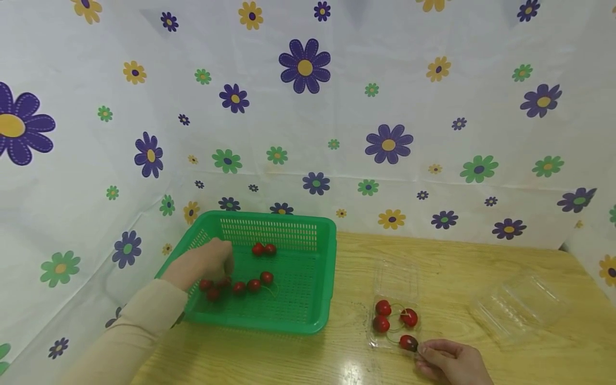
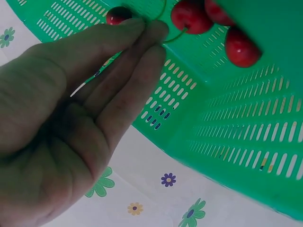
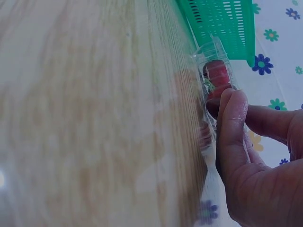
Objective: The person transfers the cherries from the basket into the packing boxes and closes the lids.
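In the head view my left hand [image 1: 212,262] reaches into the green basket [image 1: 324,278], over cherries at its left side. Up close in the left wrist view, the thumb and fingertips come together on a thin green stem leading to a red cherry [image 2: 189,18]. The right hand [image 1: 452,361] holds the near right corner of a clear plastic box [image 1: 377,342], thumb and fingers at its rim. Several red cherries [image 1: 381,324] with stems lie in this box, one [image 1: 408,343] right beside the right fingertips. Its clear lid [image 1: 397,278] lies folded back.
A second clear plastic container [image 1: 520,307] stands on the wooden table [image 1: 447,278] at the right. More cherries [image 1: 258,249] lie toward the basket's back. A white flowered cloth [image 1: 337,117] hangs behind the table and along the left side.
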The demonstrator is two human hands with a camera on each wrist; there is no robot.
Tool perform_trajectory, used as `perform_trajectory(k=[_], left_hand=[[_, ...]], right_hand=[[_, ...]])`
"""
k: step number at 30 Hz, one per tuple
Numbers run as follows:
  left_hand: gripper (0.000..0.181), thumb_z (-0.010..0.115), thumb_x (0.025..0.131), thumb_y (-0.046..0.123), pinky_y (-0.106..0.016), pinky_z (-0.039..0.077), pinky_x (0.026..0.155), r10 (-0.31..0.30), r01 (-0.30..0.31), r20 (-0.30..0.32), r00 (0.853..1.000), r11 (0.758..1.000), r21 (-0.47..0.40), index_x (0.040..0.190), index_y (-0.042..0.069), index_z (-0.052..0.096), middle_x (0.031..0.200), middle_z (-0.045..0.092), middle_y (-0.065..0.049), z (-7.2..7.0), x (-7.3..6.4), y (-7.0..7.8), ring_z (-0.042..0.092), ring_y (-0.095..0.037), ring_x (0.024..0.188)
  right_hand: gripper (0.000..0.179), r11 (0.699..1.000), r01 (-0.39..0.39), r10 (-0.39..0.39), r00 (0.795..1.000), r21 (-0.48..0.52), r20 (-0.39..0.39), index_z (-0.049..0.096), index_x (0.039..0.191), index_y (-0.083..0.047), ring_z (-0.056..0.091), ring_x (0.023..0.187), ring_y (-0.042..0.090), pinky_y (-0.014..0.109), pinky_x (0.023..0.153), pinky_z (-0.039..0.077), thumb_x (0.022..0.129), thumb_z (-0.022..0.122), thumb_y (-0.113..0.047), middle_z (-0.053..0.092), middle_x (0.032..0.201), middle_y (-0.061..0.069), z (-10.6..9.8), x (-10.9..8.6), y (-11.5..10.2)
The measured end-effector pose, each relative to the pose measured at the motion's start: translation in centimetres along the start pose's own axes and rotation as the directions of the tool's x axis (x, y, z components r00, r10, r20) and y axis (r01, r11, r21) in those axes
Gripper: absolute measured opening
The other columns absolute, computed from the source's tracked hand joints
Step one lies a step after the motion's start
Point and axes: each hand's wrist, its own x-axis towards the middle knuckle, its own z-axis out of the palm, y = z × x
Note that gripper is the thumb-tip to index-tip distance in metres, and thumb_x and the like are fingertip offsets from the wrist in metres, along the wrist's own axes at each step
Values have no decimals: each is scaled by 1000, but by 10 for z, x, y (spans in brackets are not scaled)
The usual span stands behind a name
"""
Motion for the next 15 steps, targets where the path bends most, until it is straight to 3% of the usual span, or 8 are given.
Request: perform_trajectory(k=[7,15], left_hand=[[20,70,78,-10,-41,64,75,52,-55,-67,996,998,-33,93,0,78,93,78,-15,3,-2,-3,75,-29,88],[12,73,81,-6,-35,62,69,142,-148,-138,980,989,-29,89,1,77,86,76,-10,2,-2,-4,70,-18,75]], right_hand=[[22,1000,-5,5,1000,7,-3,67,109,14,77,71,24,32,69,64,91,71,2,76,78,13,1,1,0],[21,1000,-1,1,1000,3,-8,67,108,15,77,71,25,32,68,64,91,71,2,76,77,15,1,2,1]])
